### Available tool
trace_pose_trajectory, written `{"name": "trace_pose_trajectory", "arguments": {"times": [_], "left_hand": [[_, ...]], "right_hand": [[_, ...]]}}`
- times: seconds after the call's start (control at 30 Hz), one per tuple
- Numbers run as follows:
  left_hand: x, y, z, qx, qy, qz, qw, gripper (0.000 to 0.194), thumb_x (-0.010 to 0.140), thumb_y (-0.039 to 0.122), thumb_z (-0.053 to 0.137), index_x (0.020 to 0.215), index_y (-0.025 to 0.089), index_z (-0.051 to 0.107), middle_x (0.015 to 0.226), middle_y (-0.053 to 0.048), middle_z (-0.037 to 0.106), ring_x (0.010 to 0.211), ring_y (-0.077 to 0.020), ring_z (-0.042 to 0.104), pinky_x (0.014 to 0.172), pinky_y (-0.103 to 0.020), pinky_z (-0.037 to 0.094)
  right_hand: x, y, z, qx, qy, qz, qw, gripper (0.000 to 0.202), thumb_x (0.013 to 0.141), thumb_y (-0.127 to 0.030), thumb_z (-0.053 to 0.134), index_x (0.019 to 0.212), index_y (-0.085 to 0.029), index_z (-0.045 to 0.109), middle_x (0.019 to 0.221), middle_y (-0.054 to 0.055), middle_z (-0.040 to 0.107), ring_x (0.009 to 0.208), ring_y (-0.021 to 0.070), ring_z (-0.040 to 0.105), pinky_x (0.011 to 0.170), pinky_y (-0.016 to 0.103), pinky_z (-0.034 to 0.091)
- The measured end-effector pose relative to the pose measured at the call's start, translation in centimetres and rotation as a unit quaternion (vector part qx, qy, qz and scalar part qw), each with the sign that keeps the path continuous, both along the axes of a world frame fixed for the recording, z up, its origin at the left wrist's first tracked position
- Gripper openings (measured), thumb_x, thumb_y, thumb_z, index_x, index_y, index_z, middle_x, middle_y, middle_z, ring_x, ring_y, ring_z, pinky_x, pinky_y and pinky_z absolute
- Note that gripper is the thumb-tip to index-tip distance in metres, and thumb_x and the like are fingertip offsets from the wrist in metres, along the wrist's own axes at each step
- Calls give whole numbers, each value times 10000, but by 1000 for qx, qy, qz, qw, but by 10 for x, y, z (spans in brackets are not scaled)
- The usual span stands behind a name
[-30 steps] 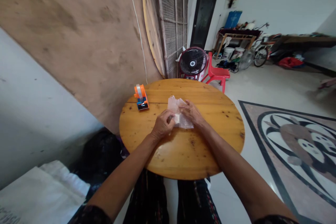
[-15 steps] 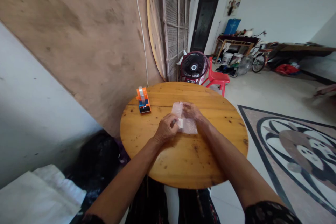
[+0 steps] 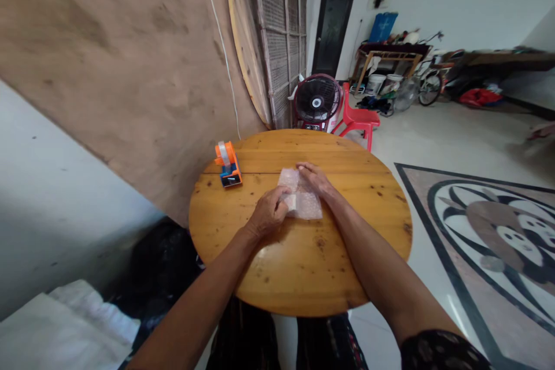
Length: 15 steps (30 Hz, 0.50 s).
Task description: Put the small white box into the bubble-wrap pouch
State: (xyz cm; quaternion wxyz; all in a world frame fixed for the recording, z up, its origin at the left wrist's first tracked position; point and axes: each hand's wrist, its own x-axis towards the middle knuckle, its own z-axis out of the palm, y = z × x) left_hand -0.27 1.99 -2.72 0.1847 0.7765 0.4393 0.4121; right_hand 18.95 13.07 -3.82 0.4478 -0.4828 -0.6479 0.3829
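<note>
On the round wooden table (image 3: 277, 269) lies a sheet of clear bubble wrap (image 3: 311, 208), mostly flat. A small white block-like item (image 3: 291, 202) rests on its left part; its exact kind is too small to make out. My left hand (image 3: 267, 211) is closed on this item from the left, thumb and fingers pinching it. My right hand (image 3: 315, 179) lies over the far right part of the wrap, fingers stretched out, covering some of it. Left of the hands, a tape dispenser (image 3: 229, 172) in orange and blue with a roll of tape stands near the table's edge.
Beyond the table are a dark red fan (image 3: 317, 102) and a red plastic chair (image 3: 362, 118). Wooden board (image 3: 130, 40) and woven panels lean along the left wall. Black bags (image 3: 162, 257) and a pale sack (image 3: 65, 324) sit at the lower left.
My right hand has flattened, its fingers reaching farther out over the wrap. My left hand stays at the white item. The view has shifted slightly.
</note>
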Motion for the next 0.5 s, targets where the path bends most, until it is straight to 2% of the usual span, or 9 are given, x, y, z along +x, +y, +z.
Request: {"name": "trace_pose_trajectory", "arguments": {"times": [0.17, 0.3, 0.4, 0.5], "left_hand": [[1, 2, -1, 16, 6, -14, 1000, 404, 731, 130, 424, 1071, 159, 640, 1048, -95, 708, 944, -237, 649, 861, -366, 512], [0, 2, 0, 34, 10, -16, 999, 389, 735, 115, 421, 1050, 154, 647, 982, -88, 714, 873, -230, 660, 811, -347, 528], [0, 2, 0, 49, 9, -18, 999, 377, 735, 100, 417, 1024, 145, 655, 976, -104, 716, 863, -246, 663, 790, -350, 528], [0, 2, -1, 55, 7, -18, 998, 376, 738, 92, 417, 1021, 143, 659, 994, -114, 719, 893, -262, 668, 808, -358, 525]], "right_hand": [[0, -4, 4, -2, 12, -13, 1000, 353, 812, -440, 557, 1020, -193, 698, 1060, 60, 709, 952, 193, 638, 902, 355, 490], [-3, -9, 8, -38, 61, -22, 997, 320, 772, -407, 594, 988, -190, 692, 834, 1, 688, 713, 142, 581, 701, 275, 484], [-7, -14, 12, -64, 85, -17, 994, 330, 759, -351, 583, 1023, -171, 665, 617, -53, 581, 528, 101, 463, 541, 234, 413], [-10, -18, 17, -72, 82, -9, 994, 339, 735, -298, 581, 1039, -156, 629, 565, -66, 541, 470, 89, 424, 479, 226, 380]]}}
